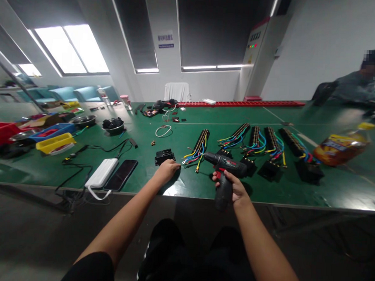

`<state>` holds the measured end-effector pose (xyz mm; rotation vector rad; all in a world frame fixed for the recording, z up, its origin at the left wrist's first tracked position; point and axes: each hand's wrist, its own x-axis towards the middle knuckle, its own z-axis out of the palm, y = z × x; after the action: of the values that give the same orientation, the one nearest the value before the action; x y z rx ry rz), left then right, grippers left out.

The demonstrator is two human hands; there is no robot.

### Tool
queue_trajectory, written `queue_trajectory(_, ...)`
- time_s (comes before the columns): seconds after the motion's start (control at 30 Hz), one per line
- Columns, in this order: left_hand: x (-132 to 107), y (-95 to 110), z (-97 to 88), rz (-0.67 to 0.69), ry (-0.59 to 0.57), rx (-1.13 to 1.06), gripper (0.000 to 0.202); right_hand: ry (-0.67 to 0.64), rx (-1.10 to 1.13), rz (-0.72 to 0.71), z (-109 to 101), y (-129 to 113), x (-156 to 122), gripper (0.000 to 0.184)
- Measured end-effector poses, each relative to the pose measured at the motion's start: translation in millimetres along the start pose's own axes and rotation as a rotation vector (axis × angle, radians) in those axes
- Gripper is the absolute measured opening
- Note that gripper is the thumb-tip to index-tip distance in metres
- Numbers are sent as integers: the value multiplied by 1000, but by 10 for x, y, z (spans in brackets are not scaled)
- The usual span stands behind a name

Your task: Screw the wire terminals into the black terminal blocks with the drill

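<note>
My right hand [235, 187] is wrapped round the grip of a black-and-red cordless drill [226, 163], its long bit pointing left. Under the bit lies a row of terminal strips [201, 140] with yellow, blue, green and red wires whose lugs spread towards me. My left hand [168, 171] rests at the near edge of a black plastic block [163, 155], fingers curled together; what they may pinch is hidden. To the right of the drill, several more wired terminal strips [271, 139] lie side by side, with black blocks [309, 171] at their near ends.
Left of my hands lie a white power bank [102, 172], a phone [121, 175] and black cables. Farther left are a yellow bin [55, 143], a blue bin [52, 133] and a metal bowl [112, 128]. A drink bottle [342, 147] lies right; beyond it sits a person [354, 85].
</note>
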<state>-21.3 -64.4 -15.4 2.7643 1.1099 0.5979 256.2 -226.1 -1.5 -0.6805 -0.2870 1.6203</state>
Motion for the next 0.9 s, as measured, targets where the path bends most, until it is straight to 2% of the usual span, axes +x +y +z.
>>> queue_trajectory(0.07, -5, -3, -17, -24, -4, -11, 30, -2, 5, 4, -33, 16, -3, 30)
queue_trajectory(0.13, -17, 5, -28, -70, 52, -83, 28, -5, 10, 3, -48, 26, -15, 31)
queue_trajectory(0.27, 2, 61, -32, -268, 222, -351, 21, -3, 37, -23, -47, 31, -15, 27)
queue_trajectory(0.37, 70, 139, -17, -366, 260, -512, 22, -3, 70, -48, -58, 28, 16, 23)
queue_trajectory(0.5, 158, 235, 26, -337, 297, -578, 20, -13, 116, -49, -97, 11, 50, 20)
queue_trajectory(0.9, 176, 286, 59, -301, 298, -440, 15, -27, 176, -89, -140, 8, 67, 24)
